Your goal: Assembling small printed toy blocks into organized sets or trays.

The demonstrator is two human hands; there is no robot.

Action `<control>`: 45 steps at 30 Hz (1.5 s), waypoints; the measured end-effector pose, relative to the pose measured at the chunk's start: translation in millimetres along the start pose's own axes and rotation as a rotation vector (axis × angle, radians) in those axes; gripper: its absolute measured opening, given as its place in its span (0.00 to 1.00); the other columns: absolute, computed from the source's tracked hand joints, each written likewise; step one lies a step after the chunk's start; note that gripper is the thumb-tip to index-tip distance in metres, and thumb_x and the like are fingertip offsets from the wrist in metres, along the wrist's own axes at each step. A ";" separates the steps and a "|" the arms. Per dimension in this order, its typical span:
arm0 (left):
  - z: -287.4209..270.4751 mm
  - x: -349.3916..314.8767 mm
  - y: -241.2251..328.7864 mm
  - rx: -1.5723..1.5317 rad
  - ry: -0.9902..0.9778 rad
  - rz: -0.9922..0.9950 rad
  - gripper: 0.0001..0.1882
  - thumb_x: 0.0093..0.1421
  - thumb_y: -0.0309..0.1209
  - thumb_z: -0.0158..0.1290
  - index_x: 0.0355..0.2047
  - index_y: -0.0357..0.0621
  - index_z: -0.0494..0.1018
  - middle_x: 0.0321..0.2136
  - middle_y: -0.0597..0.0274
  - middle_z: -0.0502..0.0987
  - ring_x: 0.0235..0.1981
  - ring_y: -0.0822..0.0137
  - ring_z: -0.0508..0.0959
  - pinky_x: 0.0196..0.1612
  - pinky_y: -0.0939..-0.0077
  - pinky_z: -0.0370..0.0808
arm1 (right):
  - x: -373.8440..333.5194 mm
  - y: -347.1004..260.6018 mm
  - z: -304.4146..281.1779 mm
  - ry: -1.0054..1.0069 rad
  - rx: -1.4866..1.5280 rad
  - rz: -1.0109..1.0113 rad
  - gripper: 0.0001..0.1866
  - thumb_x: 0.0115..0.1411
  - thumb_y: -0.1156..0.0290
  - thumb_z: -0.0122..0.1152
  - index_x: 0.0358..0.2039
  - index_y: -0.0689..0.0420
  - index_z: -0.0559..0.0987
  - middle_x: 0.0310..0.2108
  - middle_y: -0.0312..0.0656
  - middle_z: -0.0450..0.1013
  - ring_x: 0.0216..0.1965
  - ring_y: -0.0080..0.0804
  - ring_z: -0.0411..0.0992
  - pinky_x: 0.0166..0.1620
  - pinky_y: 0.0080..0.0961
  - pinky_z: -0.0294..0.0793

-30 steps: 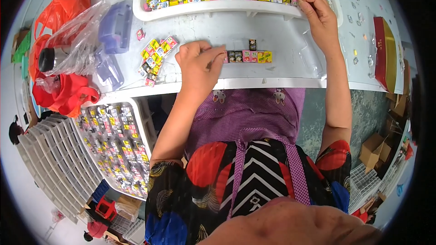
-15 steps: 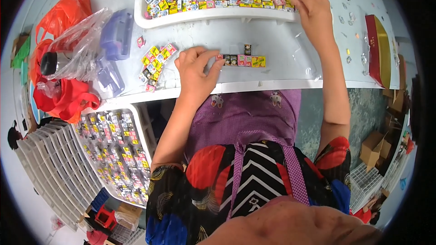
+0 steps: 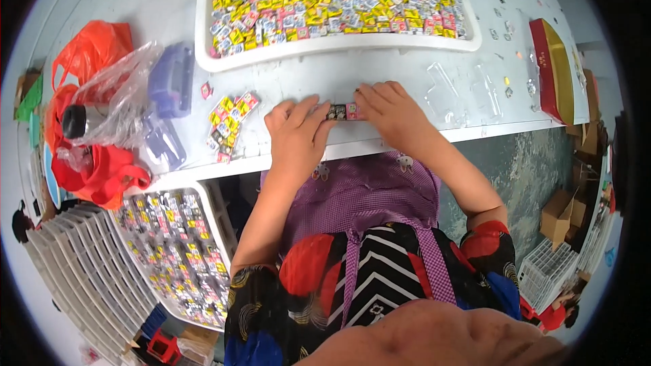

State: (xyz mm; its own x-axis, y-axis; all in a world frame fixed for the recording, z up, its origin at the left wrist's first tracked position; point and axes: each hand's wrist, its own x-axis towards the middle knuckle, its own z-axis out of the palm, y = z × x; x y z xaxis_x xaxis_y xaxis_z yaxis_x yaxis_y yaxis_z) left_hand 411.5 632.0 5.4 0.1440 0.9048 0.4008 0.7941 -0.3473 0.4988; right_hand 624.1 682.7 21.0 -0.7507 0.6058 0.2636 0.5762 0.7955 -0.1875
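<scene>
A short row of small square packets, dark and pink, lies on the white table near its front edge. My left hand presses against the row's left end and my right hand against its right end, fingers curled over the packets. A loose pile of yellow and pink packets lies to the left of my left hand. Behind the hands stands a big white tray heaped with several small colourful packets.
Red and clear plastic bags with a dark bottle sit at the table's left, beside purple plastic boxes. Clear blister shells and a red-and-gold box lie at right. A second tray of packets stands below left.
My right hand has come down from the big tray to the right end of the packet row. My left hand has stayed at the row's left end.
</scene>
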 end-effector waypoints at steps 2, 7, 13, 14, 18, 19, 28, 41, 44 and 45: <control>-0.7 -1.1 1.6 0.026 0.006 0.000 0.16 0.45 0.30 0.63 0.38 0.49 0.79 0.43 0.66 0.76 0.43 0.58 0.67 0.47 0.66 0.60 | -1.1 -6.9 1.6 0.062 -0.023 -0.001 0.24 0.47 0.67 0.62 0.46 0.61 0.73 0.47 0.43 0.68 0.49 0.40 0.65 0.51 0.38 0.64; -2.2 -1.0 5.2 -0.008 -0.019 0.002 0.18 0.45 0.30 0.63 0.39 0.47 0.78 0.42 0.63 0.75 0.43 0.57 0.67 0.48 0.66 0.61 | -9.1 -7.6 4.2 0.106 -0.007 0.089 0.26 0.47 0.64 0.64 0.47 0.58 0.72 0.50 0.41 0.67 0.51 0.38 0.64 0.52 0.39 0.63; -8.1 0.7 3.6 -0.068 -0.030 -0.010 0.19 0.45 0.32 0.63 0.40 0.44 0.77 0.39 0.61 0.75 0.42 0.59 0.68 0.48 0.67 0.60 | -4.1 24.0 -30.7 0.378 0.236 0.262 0.19 0.50 0.74 0.63 0.45 0.56 0.75 0.44 0.42 0.72 0.46 0.42 0.68 0.51 0.35 0.65; -8.8 0.8 4.1 -0.060 -0.023 -0.003 0.19 0.46 0.32 0.63 0.41 0.44 0.77 0.39 0.60 0.75 0.42 0.59 0.68 0.48 0.67 0.60 | -1.5 40.9 -44.0 0.480 0.153 0.297 0.18 0.50 0.76 0.62 0.44 0.57 0.76 0.42 0.43 0.73 0.45 0.44 0.69 0.50 0.35 0.67; -5.5 0.9 1.4 -0.064 -0.033 -0.001 0.20 0.46 0.34 0.63 0.41 0.44 0.77 0.40 0.61 0.73 0.43 0.59 0.68 0.47 0.66 0.60 | 1.0 120.2 -77.2 0.408 0.002 0.520 0.15 0.51 0.76 0.62 0.41 0.61 0.76 0.39 0.46 0.73 0.42 0.45 0.69 0.46 0.34 0.69; -5.5 1.1 1.4 -0.064 -0.033 0.004 0.20 0.46 0.34 0.63 0.41 0.44 0.76 0.40 0.61 0.73 0.43 0.59 0.68 0.47 0.66 0.60 | 4.3 130.2 -80.7 0.228 -0.032 0.617 0.14 0.51 0.76 0.62 0.40 0.62 0.76 0.38 0.48 0.73 0.41 0.45 0.70 0.45 0.34 0.69; -7.8 0.2 1.9 -0.055 -0.041 0.005 0.18 0.49 0.33 0.61 0.41 0.43 0.77 0.39 0.60 0.74 0.42 0.60 0.69 0.47 0.67 0.60 | 34.3 164.0 -99.1 -0.245 0.223 0.604 0.12 0.51 0.72 0.63 0.36 0.62 0.75 0.35 0.46 0.71 0.36 0.44 0.71 0.42 0.34 0.70; -5.8 4.4 3.4 -0.048 -0.063 -0.004 0.19 0.48 0.32 0.61 0.41 0.44 0.76 0.39 0.61 0.73 0.41 0.60 0.68 0.46 0.67 0.60 | 85.8 261.9 -77.8 -0.067 -0.632 0.543 0.14 0.51 0.72 0.58 0.40 0.52 0.78 0.43 0.39 0.67 0.50 0.39 0.64 0.50 0.42 0.65; -7.2 2.6 4.3 -0.041 -0.054 -0.005 0.19 0.48 0.32 0.62 0.41 0.44 0.76 0.39 0.61 0.73 0.41 0.60 0.68 0.46 0.67 0.60 | 84.7 267.3 -78.6 -0.074 -0.523 0.532 0.11 0.51 0.69 0.59 0.36 0.55 0.78 0.43 0.41 0.67 0.49 0.40 0.64 0.49 0.39 0.66; -7.4 1.6 4.4 -0.042 -0.051 -0.010 0.19 0.48 0.32 0.62 0.41 0.44 0.76 0.39 0.61 0.73 0.41 0.60 0.68 0.46 0.67 0.60 | 80.3 269.5 -78.3 -0.077 -0.523 0.526 0.11 0.51 0.69 0.59 0.36 0.55 0.78 0.43 0.41 0.67 0.49 0.40 0.64 0.49 0.39 0.66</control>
State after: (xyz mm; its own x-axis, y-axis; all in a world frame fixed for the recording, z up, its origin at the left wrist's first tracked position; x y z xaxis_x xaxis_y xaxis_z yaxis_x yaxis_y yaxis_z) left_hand 410.9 630.2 13.9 0.1669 0.9193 0.3564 0.7701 -0.3473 0.5351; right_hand 744.4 944.8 65.7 -0.3428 0.9194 0.1929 0.9298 0.3027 0.2096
